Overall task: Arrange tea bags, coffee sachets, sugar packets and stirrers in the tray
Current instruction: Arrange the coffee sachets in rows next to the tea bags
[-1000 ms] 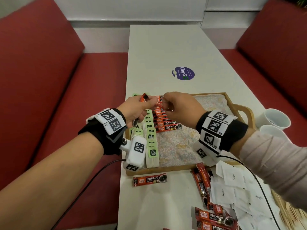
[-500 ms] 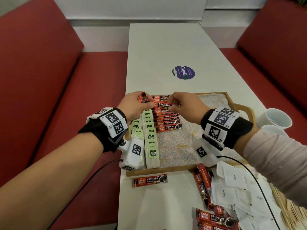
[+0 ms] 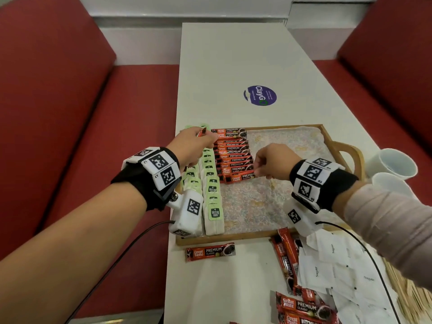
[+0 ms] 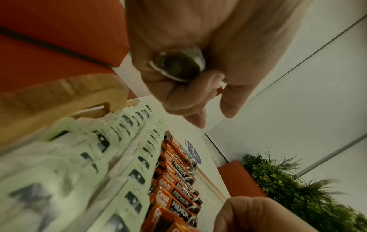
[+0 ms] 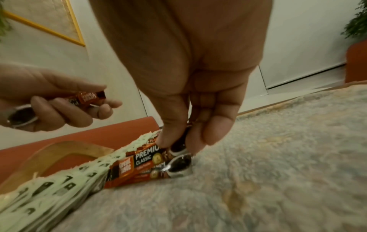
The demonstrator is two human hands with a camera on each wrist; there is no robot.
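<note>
Coffee-sachet step: right hand [image 3: 273,163] pinches the nearest sachet [image 3: 238,177] of the row lying in the wooden tray [image 3: 327,136], left hand [image 3: 194,146] grips spare coffee sachets [image 5: 87,98] above the tea bags [image 3: 211,190]; next, probably another sachet passed across and laid nearer.

Black wristbands [image 3: 149,183] with white square-code tags, white wrist cameras, black cables, pale pink right sleeve [image 3: 388,225]
</note>
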